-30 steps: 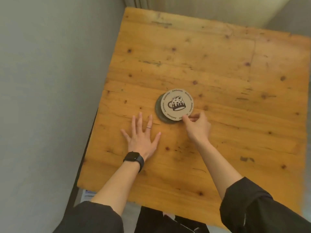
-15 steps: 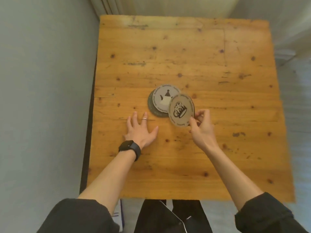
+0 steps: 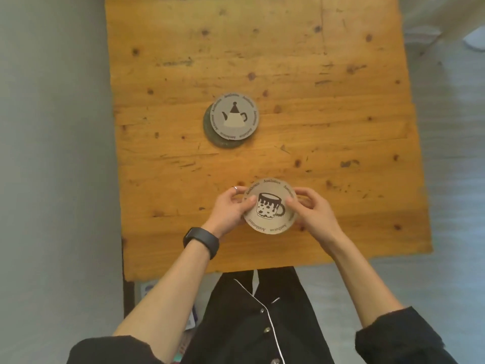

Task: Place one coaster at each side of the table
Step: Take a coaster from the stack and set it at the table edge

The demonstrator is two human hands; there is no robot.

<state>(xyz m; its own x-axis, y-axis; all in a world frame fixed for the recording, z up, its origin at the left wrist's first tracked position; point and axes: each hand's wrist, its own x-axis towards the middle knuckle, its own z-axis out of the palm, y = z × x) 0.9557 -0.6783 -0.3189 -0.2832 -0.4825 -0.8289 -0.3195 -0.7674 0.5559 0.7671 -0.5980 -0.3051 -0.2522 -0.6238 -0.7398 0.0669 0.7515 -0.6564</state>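
A round beige coaster with a mug drawing (image 3: 270, 206) is held over the near part of the wooden table (image 3: 341, 127). My left hand (image 3: 231, 208) grips its left edge and my right hand (image 3: 312, 211) grips its right edge. Near the table's middle a grey coaster with a teapot drawing (image 3: 235, 118) lies on top of a darker coaster (image 3: 221, 143), of which only the lower left rim shows.
A grey wall (image 3: 52, 127) runs along the table's left edge. The table's near edge is just in front of my dark buttoned shirt (image 3: 249, 324). A pale floor (image 3: 451, 153) lies to the right.
My right hand lifted the mug coaster off the stack, uncovering the teapot coaster, and brought it toward the near edge. My left hand left the tabletop and took hold of the coaster too.
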